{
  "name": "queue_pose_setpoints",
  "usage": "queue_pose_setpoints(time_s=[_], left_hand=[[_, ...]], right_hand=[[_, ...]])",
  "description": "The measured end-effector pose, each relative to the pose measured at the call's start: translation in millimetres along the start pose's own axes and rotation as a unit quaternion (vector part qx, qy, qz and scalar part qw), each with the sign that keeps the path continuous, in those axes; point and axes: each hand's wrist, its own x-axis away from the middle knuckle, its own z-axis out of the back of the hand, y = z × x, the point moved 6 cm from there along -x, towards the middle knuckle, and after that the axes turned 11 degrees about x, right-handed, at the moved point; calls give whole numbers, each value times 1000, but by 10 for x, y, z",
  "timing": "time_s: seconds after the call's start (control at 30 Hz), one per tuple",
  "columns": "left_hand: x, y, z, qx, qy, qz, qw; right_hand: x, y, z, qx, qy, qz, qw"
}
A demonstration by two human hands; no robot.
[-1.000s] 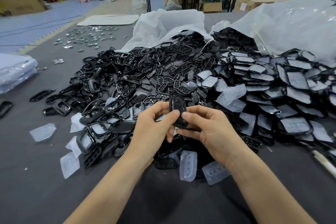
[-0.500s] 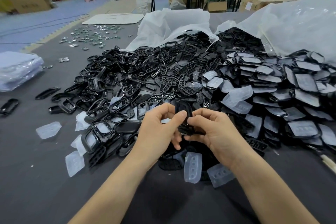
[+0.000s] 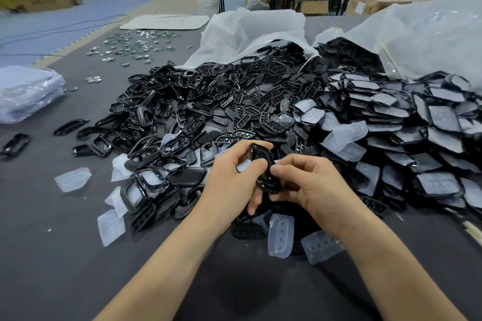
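Part: black key-fob shell (image 3: 266, 180), held in the air just over the near edge of the heap of black parts (image 3: 221, 112).
Long axis: runs away from the person, far end raised and leaning slightly left.
Left hand (image 3: 229, 187): grips the far end and left rim, thumb on the face, fingers curled behind.
Right hand (image 3: 317, 186): pinches the near right rim, thumb on top, fingers beneath.
Nearer hand: neither; the shell lies between the two, touching both.
Edges: the heap rises close behind and to the right of the shell.
Open room: bare grey table mat (image 3: 78, 255) on the near-left side of the heap.
Obstruction: a clear button pad (image 3: 280, 234) lies at the heap's near edge, directly below the hands.
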Motion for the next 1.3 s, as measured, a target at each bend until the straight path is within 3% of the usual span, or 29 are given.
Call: queue_pose_setpoints(time_s=[0.17,0.3,0.43,0.6,0.83,0.97,1.1,1.3], left_hand=[[-2,-23,-1,30,10,4,999],[-5,-13,-2,1,11,-17,1000],[-7,-16,17,24,19,-9,999],[-13,2,40,-3,36,-39,999],[16,10,6,68,52,-20,996],[9,12,13,89,55,-4,995],[-3,3,53,42,72,-17,996],[22,73,17,-75,74,-86,991]], right_hand=[[9,23,-14,5,-25,-18,1000],[8,-30,28,78,20,36,996],[54,-167,86,281,111,141,943],[69,-185,70,328,124,160,923],[29,-121,60,249,78,113,959],[29,-94,15,126,37,88,987],[26,-54,-16,93,28,68,993],[16,-16,15,154,58,60,985]])
